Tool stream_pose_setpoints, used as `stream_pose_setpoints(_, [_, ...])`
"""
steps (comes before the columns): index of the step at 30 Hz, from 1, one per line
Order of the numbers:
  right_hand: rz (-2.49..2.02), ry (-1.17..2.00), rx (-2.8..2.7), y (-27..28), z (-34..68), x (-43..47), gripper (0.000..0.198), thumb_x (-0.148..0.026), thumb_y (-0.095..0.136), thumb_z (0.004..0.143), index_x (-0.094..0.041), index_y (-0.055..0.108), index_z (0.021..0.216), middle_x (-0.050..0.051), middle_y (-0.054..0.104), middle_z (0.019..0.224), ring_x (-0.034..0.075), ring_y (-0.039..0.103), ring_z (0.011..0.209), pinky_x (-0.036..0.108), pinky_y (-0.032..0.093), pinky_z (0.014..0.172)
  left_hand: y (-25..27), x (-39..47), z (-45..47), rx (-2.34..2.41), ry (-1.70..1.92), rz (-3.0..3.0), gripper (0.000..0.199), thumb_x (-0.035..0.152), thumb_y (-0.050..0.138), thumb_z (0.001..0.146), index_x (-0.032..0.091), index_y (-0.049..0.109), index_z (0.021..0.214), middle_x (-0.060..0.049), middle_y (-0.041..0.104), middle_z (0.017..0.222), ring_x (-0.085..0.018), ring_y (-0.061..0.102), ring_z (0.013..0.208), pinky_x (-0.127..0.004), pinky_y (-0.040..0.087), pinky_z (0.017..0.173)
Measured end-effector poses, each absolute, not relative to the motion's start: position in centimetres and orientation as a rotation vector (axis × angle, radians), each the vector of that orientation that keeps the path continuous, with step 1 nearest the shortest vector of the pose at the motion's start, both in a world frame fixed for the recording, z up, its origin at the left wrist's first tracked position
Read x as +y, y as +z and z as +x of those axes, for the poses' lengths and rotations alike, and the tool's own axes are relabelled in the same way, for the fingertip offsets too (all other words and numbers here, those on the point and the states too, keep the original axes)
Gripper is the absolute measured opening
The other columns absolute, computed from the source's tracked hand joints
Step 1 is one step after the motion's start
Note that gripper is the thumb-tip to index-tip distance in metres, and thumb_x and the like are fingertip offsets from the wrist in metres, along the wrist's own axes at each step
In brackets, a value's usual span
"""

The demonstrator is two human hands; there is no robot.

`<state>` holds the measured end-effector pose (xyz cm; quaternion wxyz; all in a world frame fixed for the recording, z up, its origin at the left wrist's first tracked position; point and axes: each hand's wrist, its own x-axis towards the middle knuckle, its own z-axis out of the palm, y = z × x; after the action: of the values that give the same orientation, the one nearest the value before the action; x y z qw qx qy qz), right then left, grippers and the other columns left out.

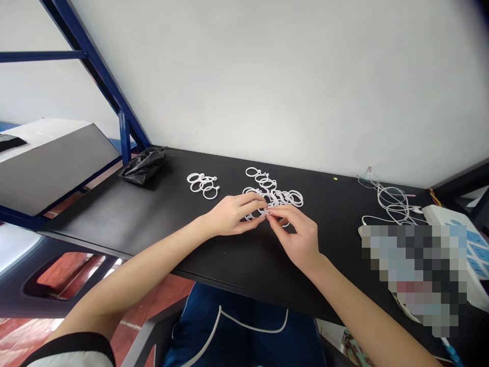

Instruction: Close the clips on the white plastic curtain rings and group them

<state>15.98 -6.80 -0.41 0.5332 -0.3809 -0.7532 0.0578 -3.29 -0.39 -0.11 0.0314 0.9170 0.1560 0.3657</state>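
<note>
Above the desk, my left hand (231, 215) and my right hand (300, 237) meet at the fingertips. Both are closed in a pinch on a white curtain ring (263, 212), mostly covered by the fingers. Right behind and under the fingers lies a loose pile of white curtain rings (278, 199), each a thin hoop with a small eyelet. A line of several more rings (265, 179) trails from the pile toward the wall. Farther left, a smaller group of the same rings (205, 182) lies apart.
A crumpled black plastic bag (143, 165) sits at the desk's (164, 204) left end. White cables (395, 204) coil at the right, beside a white and blue power strip (471, 247) and a blurred-out item (414, 278). The wall (290, 86) bounds the back; a blue metal frame (103, 84) stands left.
</note>
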Motion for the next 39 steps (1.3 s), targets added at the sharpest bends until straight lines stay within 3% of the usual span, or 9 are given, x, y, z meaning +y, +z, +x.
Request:
stream_pose_setpoints(4, [-0.914, 0.177, -1.788, -0.4, 15.8, -6.8, 0.017, -0.007, 0.062, 0.088, -0.022, 0.066, 0.097, 0.005, 0.072, 0.092, 0.015, 0.068, 0.079, 0.025, 0.058, 0.056, 0.0, -0.4, -3.3, 0.530, 1.128, 2.839, 0.028, 0.028, 0.053, 0.095, 0.016, 0.053, 0.120, -0.011, 0.067, 0.110, -0.017, 0.068, 0.094, -0.024, 0.058, 0.068])
stream_pose_setpoints(7, [-0.900, 0.200, -1.768, -0.4, 15.9, -6.9, 0.018, -0.006, 0.061, 0.088, -0.022, 0.066, 0.097, 0.005, 0.071, 0.093, 0.015, 0.068, 0.082, 0.025, 0.059, 0.058, -0.2, -0.3, -3.4, 0.591, 1.091, 2.828, 0.045, 0.043, 0.056, 0.093, 0.016, 0.047, 0.128, -0.014, 0.064, 0.116, -0.020, 0.067, 0.101, -0.024, 0.058, 0.066])
stream_pose_setpoints(10, [-0.890, 0.209, -1.734, -0.4, 16.0, -7.0, 0.020, -0.006, 0.062, 0.087, -0.022, 0.066, 0.098, 0.005, 0.071, 0.094, 0.016, 0.069, 0.084, 0.025, 0.059, 0.058, -0.3, -0.2, -3.6, 0.659, 1.004, 2.797, 0.057, 0.055, 0.053, 0.092, 0.017, 0.043, 0.133, -0.014, 0.063, 0.118, -0.020, 0.067, 0.095, -0.024, 0.056, 0.062])
stream_pose_setpoints(16, [-0.892, 0.237, -1.704, -0.3, 15.9, -7.1, 0.016, -0.010, 0.061, 0.088, -0.022, 0.066, 0.097, 0.005, 0.072, 0.094, 0.017, 0.069, 0.082, 0.027, 0.060, 0.056, -0.4, 0.0, -3.7, 0.695, 0.956, 2.752, 0.053, 0.059, 0.042, 0.096, 0.015, 0.046, 0.126, -0.011, 0.067, 0.104, -0.018, 0.067, 0.085, -0.025, 0.053, 0.061])
stream_pose_setpoints(29, [-0.887, 0.194, -1.778, -0.1, 16.0, -7.0, 0.018, -0.009, 0.062, 0.088, -0.021, 0.070, 0.099, 0.005, 0.073, 0.092, 0.016, 0.070, 0.079, 0.025, 0.059, 0.057, -1.0, 0.3, -3.7, 0.606, 1.196, 2.699, 0.037, 0.051, 0.049, 0.094, 0.016, 0.048, 0.105, -0.003, 0.062, 0.080, -0.012, 0.058, 0.064, -0.021, 0.049, 0.055])
stream_pose_setpoints(39, [-0.862, 0.129, -1.790, -0.1, 16.1, -6.9, 0.018, -0.010, 0.062, 0.088, -0.022, 0.073, 0.096, 0.005, 0.076, 0.090, 0.017, 0.073, 0.077, 0.027, 0.062, 0.062, -1.2, 0.4, -3.8, 0.606, 1.212, 2.710, 0.033, 0.049, 0.050, 0.092, 0.017, 0.047, 0.100, 0.001, 0.056, 0.073, -0.009, 0.052, 0.058, -0.019, 0.044, 0.052])
